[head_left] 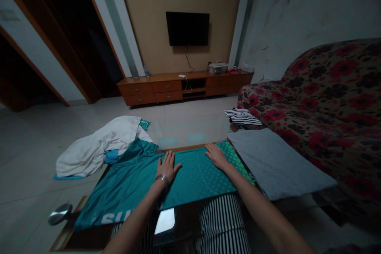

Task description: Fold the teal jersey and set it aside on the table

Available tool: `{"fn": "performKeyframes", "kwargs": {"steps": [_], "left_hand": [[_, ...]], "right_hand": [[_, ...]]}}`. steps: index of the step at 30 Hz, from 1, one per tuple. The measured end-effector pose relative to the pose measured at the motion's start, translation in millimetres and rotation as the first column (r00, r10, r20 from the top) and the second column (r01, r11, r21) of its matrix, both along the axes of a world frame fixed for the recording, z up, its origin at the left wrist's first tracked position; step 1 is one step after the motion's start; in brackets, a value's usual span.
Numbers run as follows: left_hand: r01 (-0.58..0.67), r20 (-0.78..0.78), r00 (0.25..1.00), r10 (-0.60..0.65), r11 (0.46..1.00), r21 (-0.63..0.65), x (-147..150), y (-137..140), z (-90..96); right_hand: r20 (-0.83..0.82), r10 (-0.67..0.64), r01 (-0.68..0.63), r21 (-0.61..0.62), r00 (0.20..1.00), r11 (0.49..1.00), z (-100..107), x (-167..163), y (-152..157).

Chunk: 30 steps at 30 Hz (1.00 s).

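A teal jersey (184,182) with white lettering and a green dotted part lies spread over a low table, its left end bunched up. My left hand (167,166), with silver bangles at the wrist, rests flat on the middle of the cloth, thumb out to the side. Farther right, near the far edge of the jersey, my right hand (216,155) lies flat with its fingers stretched. Neither hand grips the fabric. Just right of the jersey is a flat grey cloth (279,162), folded smooth.
A white cloth heap (98,149) with blue and green pieces sits at the left. Striped black-and-white cloth (242,116) lies beyond the grey one. A flowered sofa (327,103) flanks the right. A wooden TV cabinet (166,87) stands across the floor, below a television (188,28).
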<state>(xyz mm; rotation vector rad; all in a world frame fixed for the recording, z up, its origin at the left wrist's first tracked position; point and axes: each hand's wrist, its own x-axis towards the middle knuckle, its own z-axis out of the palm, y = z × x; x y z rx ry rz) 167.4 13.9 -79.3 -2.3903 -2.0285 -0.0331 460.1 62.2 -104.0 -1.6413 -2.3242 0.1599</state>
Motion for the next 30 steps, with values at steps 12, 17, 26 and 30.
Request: {"fn": "performKeyframes", "kwargs": {"steps": [12, 17, 26, 30], "left_hand": [[-0.035, 0.031, 0.999, 0.034, 0.999, 0.013, -7, -10, 9.0], [-0.018, -0.033, 0.999, 0.02, 0.998, 0.057, -40, -56, 9.1], [-0.091, -0.075, 0.993, 0.09, 0.996, -0.019, -132, -103, -0.1], [-0.191, -0.05, 0.981, 0.189, 0.981, -0.02, -167, -119, 6.7]], "right_hand": [[0.006, -0.249, 0.244, 0.175, 0.969, 0.954, 11, 28, -18], [-0.002, -0.007, 0.007, 0.164, 1.0, 0.986, 8, -30, -83], [0.093, -0.155, 0.143, 0.126, 0.983, 0.982, -15, 44, -107], [0.152, -0.134, 0.098, 0.226, 0.979, 0.969, -40, 79, -107]]}}
